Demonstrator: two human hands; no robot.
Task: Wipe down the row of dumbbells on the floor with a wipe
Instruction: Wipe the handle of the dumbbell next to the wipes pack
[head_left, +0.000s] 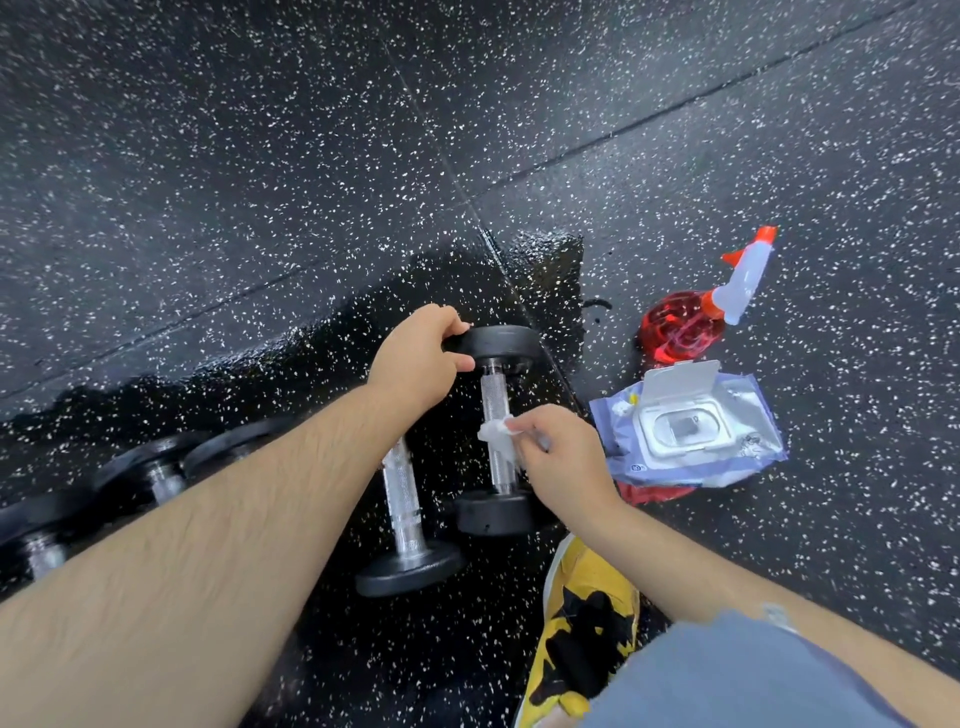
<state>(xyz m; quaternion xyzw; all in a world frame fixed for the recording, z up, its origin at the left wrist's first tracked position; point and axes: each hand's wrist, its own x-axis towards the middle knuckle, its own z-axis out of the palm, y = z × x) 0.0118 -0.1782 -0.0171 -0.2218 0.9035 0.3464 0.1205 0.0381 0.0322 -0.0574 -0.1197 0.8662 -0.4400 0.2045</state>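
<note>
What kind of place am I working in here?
Most likely a gym: black speckled rubber flooring, a row of dumbbells with knurled steel handles, and a wipes pack and spray bottle beside them.

We wear frayed blue shorts (727, 675) and a yellow-and-black shoe (587, 629) below our right hand (561, 457); our forearms (208, 545) are bare.

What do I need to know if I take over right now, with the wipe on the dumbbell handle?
Left grip holds the far head of the rightmost dumbbell, steadying it.
Right grip pinches the wipe against that dumbbell's knurled handle.
Next dumbbell lies just left; more dumbbells continue left, partly behind the arm.
Open wipes pack and spray bottle sit on the right.
Done: unclear; handle wipe under way.
Left: its heads, probably the rest of the row.
</note>
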